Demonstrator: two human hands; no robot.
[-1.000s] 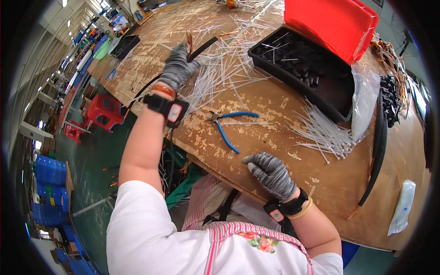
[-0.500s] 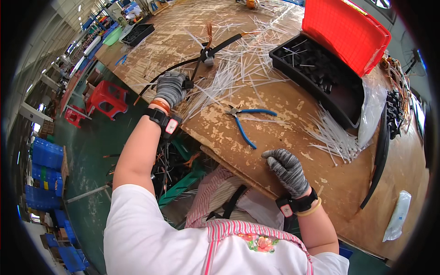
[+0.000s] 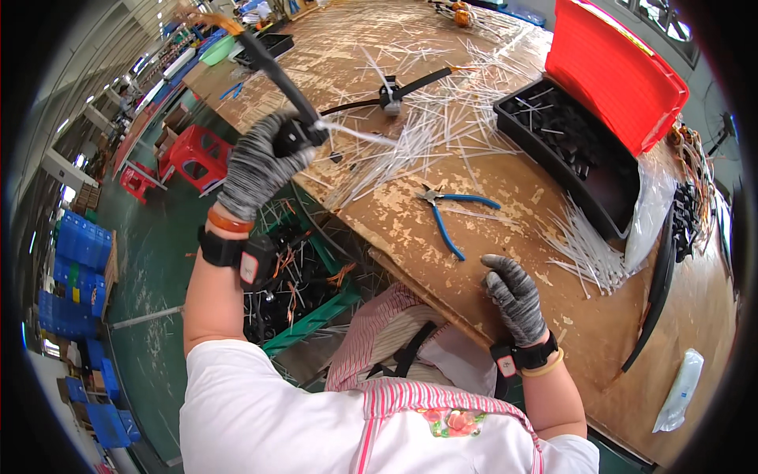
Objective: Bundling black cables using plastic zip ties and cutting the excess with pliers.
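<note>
My left hand (image 3: 264, 162), in a grey knit glove, is raised off the table's left edge. It grips a black-sleeved cable (image 3: 276, 75) around a black fitting, with a white cable tie sticking out to the right and orange-copper wire at the far end. Beyond it on the table lies another black cable (image 3: 422, 82) with a black fitting and an upright white tie. My right hand (image 3: 517, 300), gloved too, rests at the near table edge, fingers loosely bent, apart and with nothing in them. Blue-handled cutting pliers (image 3: 446, 217) lie open nearby.
Loose white cable ties (image 3: 426, 134) cover the table's middle; a bundle of ties (image 3: 588, 253) lies right. A black box (image 3: 564, 170) with a red lid (image 3: 616, 75) holds black parts. Below the left edge stands a green crate (image 3: 316, 320) of cables. A red stool (image 3: 197, 158) stands left.
My left hand has lifted a black cable off the table, up and toward the left. The other cable stays on the table. My right hand stays by the edge; the view has shifted slightly.
</note>
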